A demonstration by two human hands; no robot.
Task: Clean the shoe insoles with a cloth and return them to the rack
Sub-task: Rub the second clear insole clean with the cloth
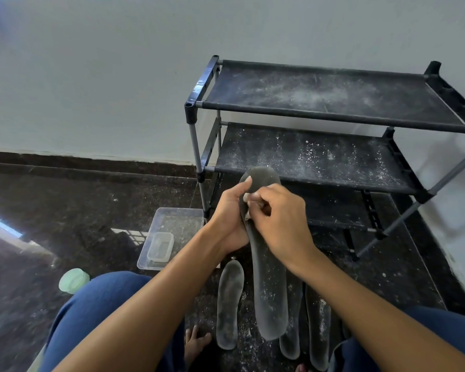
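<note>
Looks like a home, a bare corner or hallway: a dusty black shoe rack [320,124] against a plain white wall [105,76], dark speckled granite floor [91,197] beneath it, a bare foot [196,342] in front.

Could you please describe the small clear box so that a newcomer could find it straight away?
Start at the black shoe rack and look to the floor by its left leg, where a clear tray sits. The small clear box lies inside it, the only container nested in another.
</note>
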